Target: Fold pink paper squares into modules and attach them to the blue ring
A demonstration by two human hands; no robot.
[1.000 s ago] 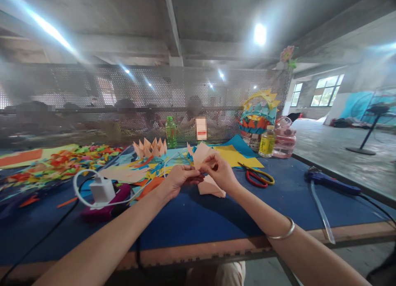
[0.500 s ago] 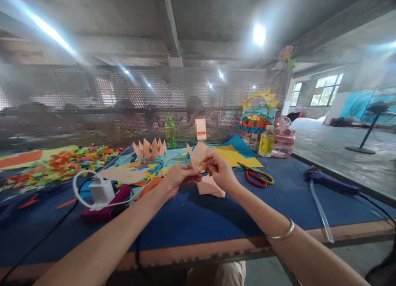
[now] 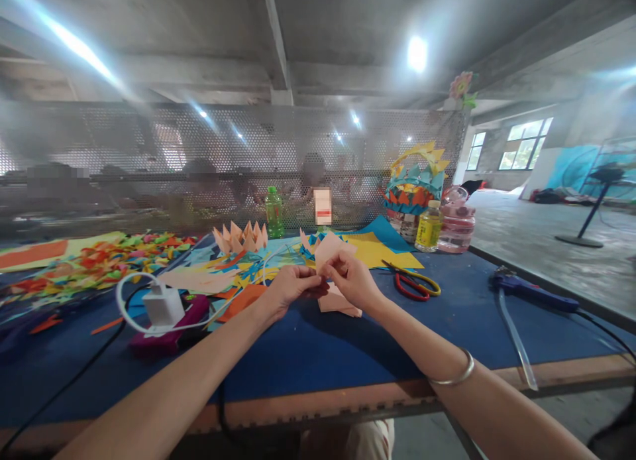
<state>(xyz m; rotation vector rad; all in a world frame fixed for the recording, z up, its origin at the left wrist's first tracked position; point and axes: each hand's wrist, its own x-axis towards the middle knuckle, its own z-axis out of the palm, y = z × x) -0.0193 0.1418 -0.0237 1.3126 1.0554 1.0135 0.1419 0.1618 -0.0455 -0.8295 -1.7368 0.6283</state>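
Note:
Between my two hands, above the blue table, is a pale peach piece of paper (image 3: 334, 246). My left hand (image 3: 293, 287) is closed, thumb and fingers pinching the paper's lower left edge. From the other side my right hand (image 3: 352, 278) pinches it as well, fingers curled. Just below them lies a small stack of peach paper pieces (image 3: 338, 302), partly covered by the right hand. Behind the held paper, blue folded points (image 3: 311, 243) show. A peach ring of folded spikes (image 3: 241, 240) stands to the left.
Red-and-yellow-handled scissors (image 3: 415, 286) and a blue glue gun (image 3: 536, 291) lie to the right. A purple power strip (image 3: 171, 334) with a white charger (image 3: 163, 307) sits left. Coloured scraps (image 3: 124, 264) are heaped farther left. Bottles (image 3: 428, 227) and a paper basket (image 3: 415, 188) stand at the back right.
The peach paper has turned and shifted slightly right in my fingers, uncovering the blue folded points behind it. Both hands keep nearly the same place.

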